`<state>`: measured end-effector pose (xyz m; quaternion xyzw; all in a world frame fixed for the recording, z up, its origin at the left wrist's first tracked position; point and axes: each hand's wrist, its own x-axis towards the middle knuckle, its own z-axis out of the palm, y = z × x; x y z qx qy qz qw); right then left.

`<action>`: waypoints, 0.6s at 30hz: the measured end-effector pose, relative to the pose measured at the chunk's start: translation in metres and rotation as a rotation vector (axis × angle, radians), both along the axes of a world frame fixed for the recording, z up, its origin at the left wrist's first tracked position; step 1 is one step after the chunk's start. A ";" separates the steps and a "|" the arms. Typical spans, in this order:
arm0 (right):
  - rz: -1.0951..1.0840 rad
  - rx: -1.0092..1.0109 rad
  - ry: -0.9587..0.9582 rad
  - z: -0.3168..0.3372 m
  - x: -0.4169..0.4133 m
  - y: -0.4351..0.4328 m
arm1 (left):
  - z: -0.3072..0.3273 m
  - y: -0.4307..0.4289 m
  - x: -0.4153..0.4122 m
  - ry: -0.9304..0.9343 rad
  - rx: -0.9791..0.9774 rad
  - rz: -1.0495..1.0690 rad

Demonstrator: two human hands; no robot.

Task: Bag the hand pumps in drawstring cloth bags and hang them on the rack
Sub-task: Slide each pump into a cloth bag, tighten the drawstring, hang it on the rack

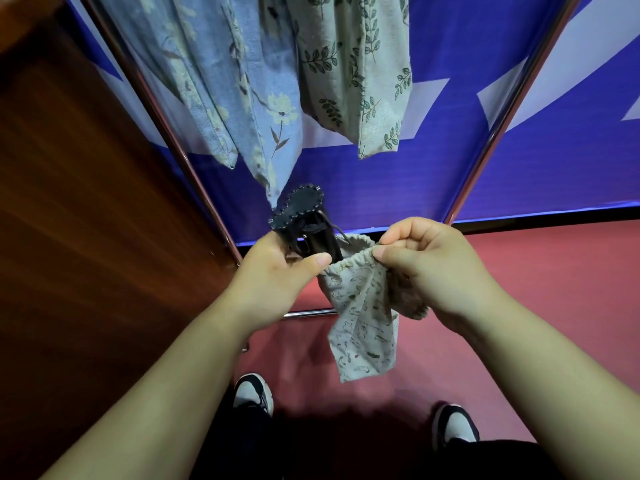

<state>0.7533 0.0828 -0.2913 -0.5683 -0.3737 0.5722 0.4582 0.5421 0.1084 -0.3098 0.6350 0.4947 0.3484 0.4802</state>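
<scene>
A black hand pump with a stitched oval end sticks up out of the mouth of a small cream printed drawstring bag. My left hand grips the pump's lower part at the bag's left rim, thumb across the front. My right hand pinches the gathered right rim of the bag's mouth. The bag's body hangs limp below both hands. The pump's lower end is hidden inside the bag.
Two cloth bags hang on the metal rack: a blue floral one and a cream leaf-print one. A blue and white banner stands behind. A wooden panel is at left. My shoes are on red floor.
</scene>
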 end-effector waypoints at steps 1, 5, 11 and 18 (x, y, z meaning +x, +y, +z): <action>0.003 0.006 0.007 -0.001 0.000 0.000 | 0.001 0.000 0.000 -0.006 0.014 0.004; 0.011 0.077 -0.016 -0.001 -0.001 -0.001 | -0.001 0.002 -0.003 -0.032 0.072 0.039; 0.032 0.145 -0.085 0.001 -0.005 -0.001 | -0.001 0.001 -0.002 -0.048 0.034 -0.008; 0.051 0.164 -0.125 0.004 -0.006 -0.005 | -0.007 0.002 -0.003 -0.066 -0.016 -0.102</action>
